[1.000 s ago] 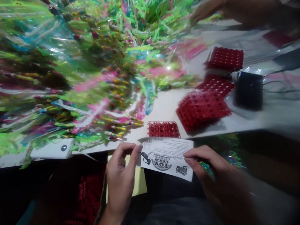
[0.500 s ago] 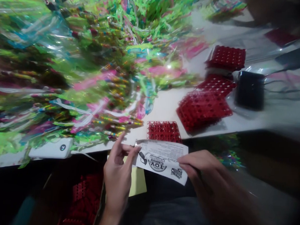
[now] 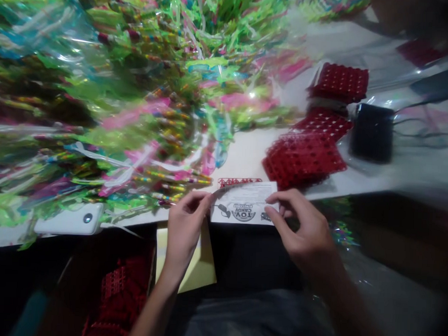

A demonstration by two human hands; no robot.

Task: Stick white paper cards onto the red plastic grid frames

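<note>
A white printed paper label [image 3: 241, 203], lettered "TOY CANDY" and upside down to me, spans the gap between my hands at the table's front edge. My left hand [image 3: 186, 226] pinches its left end, where the paper curls up. Thumb and fingers of my right hand [image 3: 303, 221] close on its right end. Behind the label lies a red plastic lattice piece [image 3: 238, 180], mostly covered by the paper. To the right of it, more red lattice pieces [image 3: 306, 159] are piled in a leaning stack.
A large heap of green, pink and blue wrapped sticks [image 3: 138, 95] spreads over the table's left and back. A white phone [image 3: 69, 218] lies at the front edge. A black box-like object [image 3: 372, 132] with a cable stands right. Below are yellow paper [image 3: 186, 265] and a box of red pieces [image 3: 118, 292].
Both hands have lifted the label forward, from below the table edge to over the red lattice piece. It has straightened from a tilt, and my right hand's grip has shifted.
</note>
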